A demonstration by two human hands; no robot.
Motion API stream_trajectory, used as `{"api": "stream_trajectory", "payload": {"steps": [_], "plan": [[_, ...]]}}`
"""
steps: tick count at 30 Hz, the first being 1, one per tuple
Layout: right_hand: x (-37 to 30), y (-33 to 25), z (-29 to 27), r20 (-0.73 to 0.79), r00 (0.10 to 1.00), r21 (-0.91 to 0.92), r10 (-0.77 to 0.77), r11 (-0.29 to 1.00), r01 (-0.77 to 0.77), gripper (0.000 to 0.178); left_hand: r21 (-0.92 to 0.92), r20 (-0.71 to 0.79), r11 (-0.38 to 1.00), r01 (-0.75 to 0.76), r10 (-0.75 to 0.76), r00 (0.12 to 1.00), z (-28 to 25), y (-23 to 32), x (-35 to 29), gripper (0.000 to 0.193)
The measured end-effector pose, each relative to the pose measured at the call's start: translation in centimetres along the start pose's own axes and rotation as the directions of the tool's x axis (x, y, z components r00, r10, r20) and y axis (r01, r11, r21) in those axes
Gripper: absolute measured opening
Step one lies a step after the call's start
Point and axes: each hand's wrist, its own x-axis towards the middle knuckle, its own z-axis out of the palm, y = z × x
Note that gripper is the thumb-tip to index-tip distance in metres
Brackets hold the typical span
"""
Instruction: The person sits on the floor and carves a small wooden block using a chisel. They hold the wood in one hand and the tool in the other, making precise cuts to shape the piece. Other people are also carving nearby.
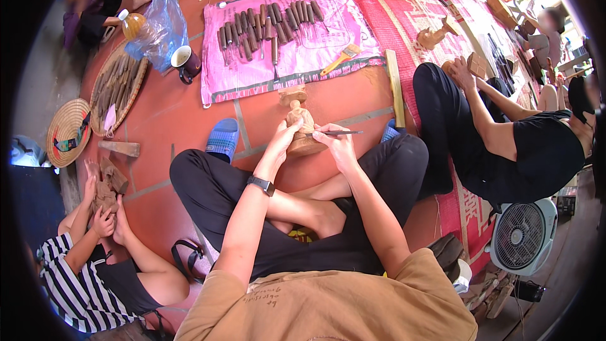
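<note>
A small carved wooden figure (299, 115) with a round base stands upright in front of me, above my crossed legs. My left hand (283, 138) is closed round its left side, steadying it. In my right hand (337, 144), a thin dark pencil-like tool (343, 132) is pinched, lying nearly level with one end close to the figure. The wood under my fingers is partly hidden. Just beyond the figure is a wooden block (291, 94). Farther out, a pink sheet (221, 85) bears several wood-handled carving tools (257, 25) and a flat brush (341, 59).
At left are a mug (186, 63), a basket of tools (101, 110) and a shallow woven basket (58, 120). People sit close by: one in stripes (82, 284) holding a carving, one in black (536, 151) at right. A fan (521, 235) stands lower right.
</note>
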Motion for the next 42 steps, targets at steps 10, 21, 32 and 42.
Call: {"api": "stream_trajectory", "payload": {"steps": [10,21,32,42], "plan": [[-0.1,0.2,0.1,-0.029,0.998,-0.024,-0.047,0.999,0.046,0.004,-0.055,0.002,0.998,0.004,-0.004,1.0,0.6,0.6,-0.6,0.034],[-0.1,0.9,-0.4,-0.045,0.998,0.126,-0.05,0.991,0.055,0.002,-0.065,0.0,0.997,0.05,-0.05,0.999,0.9,1.1,-0.7,0.038],[-0.2,0.4,0.3,-0.11,0.993,0.236,0.033,0.972,-0.006,0.008,-0.051,-0.072,0.998,0.027,-0.03,0.997,0.8,0.8,-0.5,0.032],[-0.9,1.5,-0.8,-0.164,0.983,0.331,0.086,0.943,-0.028,0.006,-0.072,-0.035,0.997,0.04,-0.042,0.998,0.7,0.3,-0.3,0.036]]}}
